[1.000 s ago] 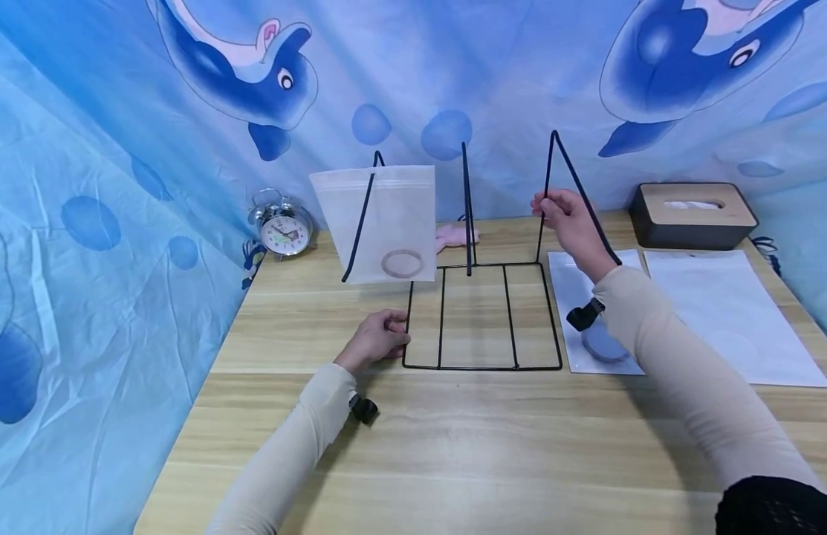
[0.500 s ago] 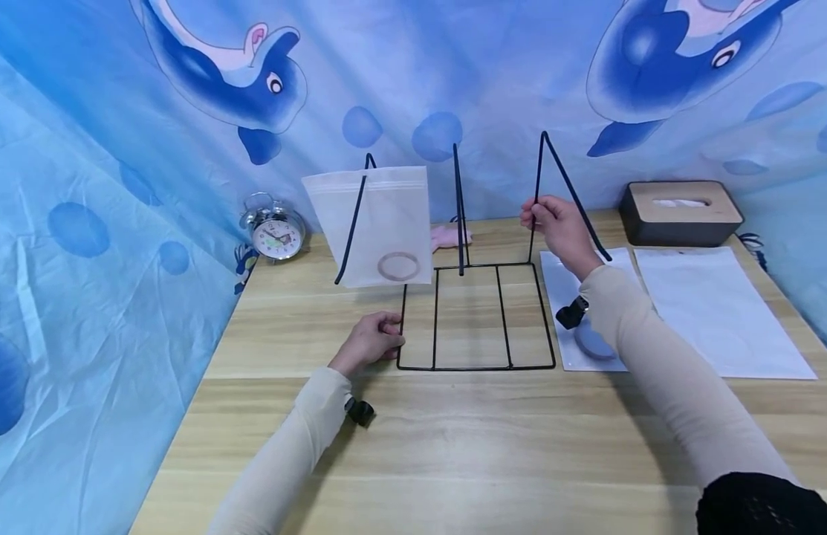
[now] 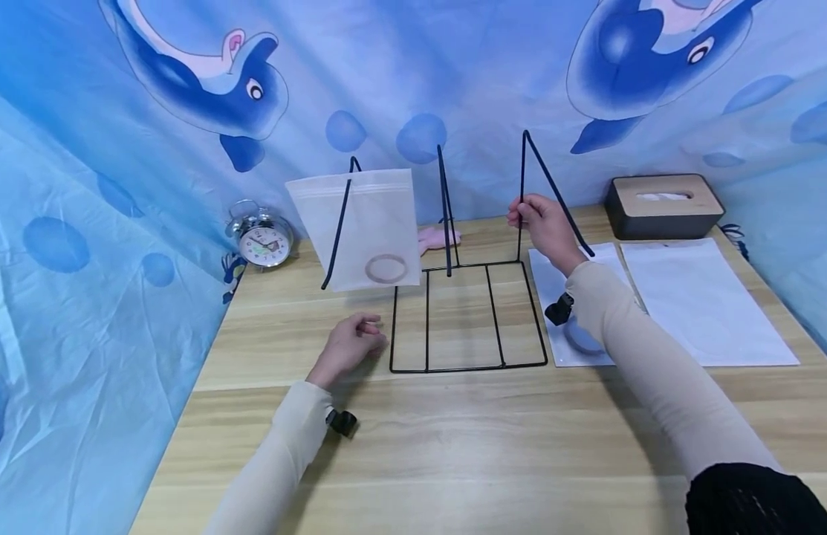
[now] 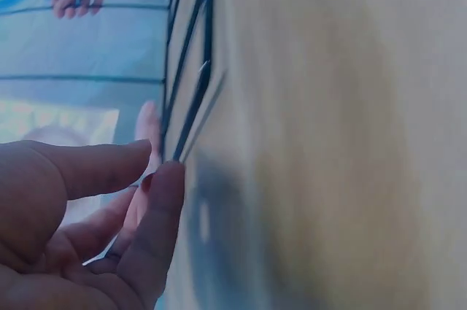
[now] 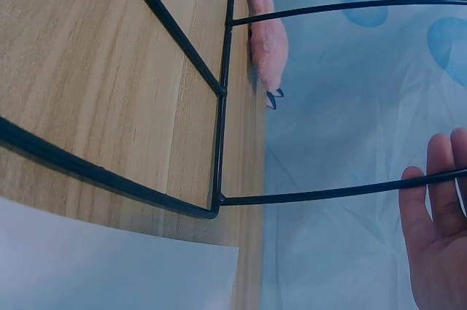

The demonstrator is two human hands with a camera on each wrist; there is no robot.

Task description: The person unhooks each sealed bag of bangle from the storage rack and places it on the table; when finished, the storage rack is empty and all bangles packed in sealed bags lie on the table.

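Observation:
A black wire rack [image 3: 495, 312] stands on the table, its rectangular base flat and several pointed wire loops rising from it. A translucent zip bag [image 3: 386, 223] with a ring-shaped mark is draped on the left loop. My right hand [image 3: 549, 227] grips the rack's right upright between thumb and fingers. The right wrist view shows the lower fingers [image 5: 438, 211] behind the wire, the thumb out of frame. Just left of the base, my left hand [image 3: 349, 343] has loosely bent fingers and holds nothing. In the left wrist view its fingertips [image 4: 171, 179] lie close to the base wire.
A silver alarm clock [image 3: 264, 241] stands at the back left. Behind the rack lies a pink plush item [image 3: 436, 238]. At right are two white packets [image 3: 707, 305], one partly under my right forearm, and a tissue box [image 3: 663, 206] behind them. A blue dolphin curtain [image 3: 346, 82] surrounds the table.
My left hand has let go of the rack's left base wire and moved slightly left. My right hand stays on the right upright. The head view has turned a little right.

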